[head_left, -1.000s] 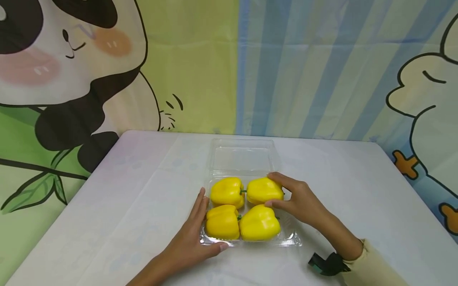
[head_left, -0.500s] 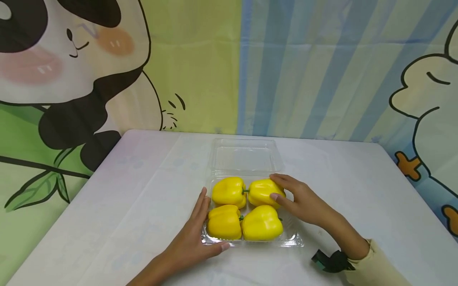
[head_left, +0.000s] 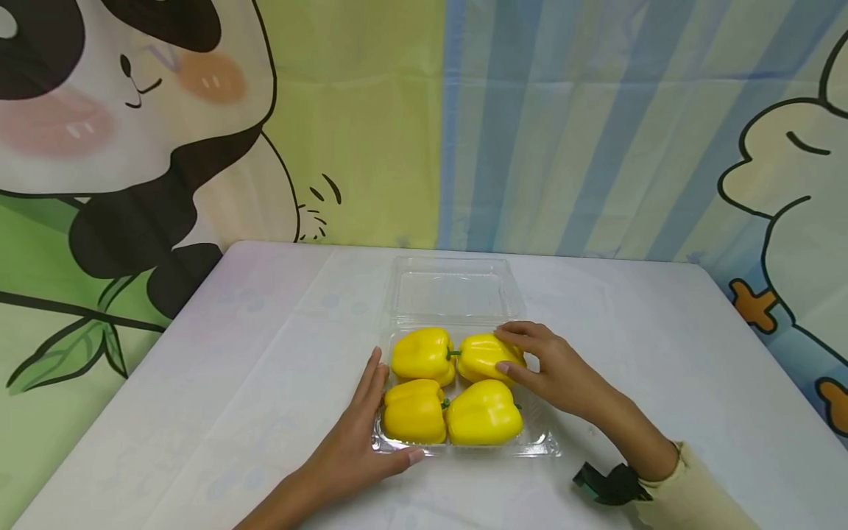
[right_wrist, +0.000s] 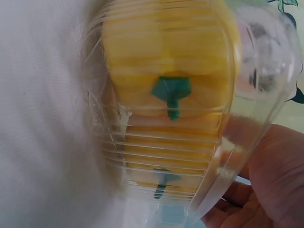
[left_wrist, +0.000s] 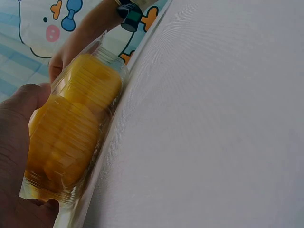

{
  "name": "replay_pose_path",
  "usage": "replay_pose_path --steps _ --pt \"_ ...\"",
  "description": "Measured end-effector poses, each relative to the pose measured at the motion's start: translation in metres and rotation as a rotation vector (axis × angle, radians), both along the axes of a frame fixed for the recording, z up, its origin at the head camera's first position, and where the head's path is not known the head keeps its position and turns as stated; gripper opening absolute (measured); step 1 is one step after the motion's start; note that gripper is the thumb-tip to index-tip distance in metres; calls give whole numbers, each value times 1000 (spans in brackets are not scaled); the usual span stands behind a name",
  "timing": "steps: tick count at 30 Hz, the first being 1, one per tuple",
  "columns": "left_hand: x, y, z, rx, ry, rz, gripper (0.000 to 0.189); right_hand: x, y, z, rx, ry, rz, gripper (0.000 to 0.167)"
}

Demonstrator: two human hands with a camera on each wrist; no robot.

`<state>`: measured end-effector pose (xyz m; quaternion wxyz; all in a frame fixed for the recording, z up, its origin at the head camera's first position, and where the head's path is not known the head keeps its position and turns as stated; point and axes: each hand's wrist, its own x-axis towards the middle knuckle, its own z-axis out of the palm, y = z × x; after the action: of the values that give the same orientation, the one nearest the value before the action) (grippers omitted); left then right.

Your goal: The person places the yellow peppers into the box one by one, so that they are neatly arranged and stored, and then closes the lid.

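Several yellow bell peppers lie in two rows inside a clear plastic clamshell container (head_left: 539, 442). My left hand (head_left: 358, 438) holds the container's front left corner, thumb along the front edge and fingers up the left side. At the back right, my right hand (head_left: 559, 368) holds one bell pepper (head_left: 478, 355) between the thumb on its near side and the fingertips on its far side. The front right pepper (head_left: 485, 414) sits just before it. Through the ribbed wall in the right wrist view, two green stems (right_wrist: 172, 92) show.
The container's lid (head_left: 456, 291) lies folded back behind the base on the white tabletop (head_left: 265, 353). A printed cloth backdrop (head_left: 371, 125) hangs behind the table. A dark strap piece (head_left: 609, 484) is near the right sleeve.
My right thumb has shifted from the pepper's lower near edge up onto its side, and that pepper has turned slightly. The left hand and the container stay in place.
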<state>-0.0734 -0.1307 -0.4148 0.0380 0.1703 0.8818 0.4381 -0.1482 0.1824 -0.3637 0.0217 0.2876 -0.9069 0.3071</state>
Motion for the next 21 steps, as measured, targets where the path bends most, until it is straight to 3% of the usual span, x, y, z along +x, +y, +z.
replay_pose_path --steps 21 --pt "0 -1 -1 5 13 -10 120 -1 -3 -3 -28 20 -28 55"
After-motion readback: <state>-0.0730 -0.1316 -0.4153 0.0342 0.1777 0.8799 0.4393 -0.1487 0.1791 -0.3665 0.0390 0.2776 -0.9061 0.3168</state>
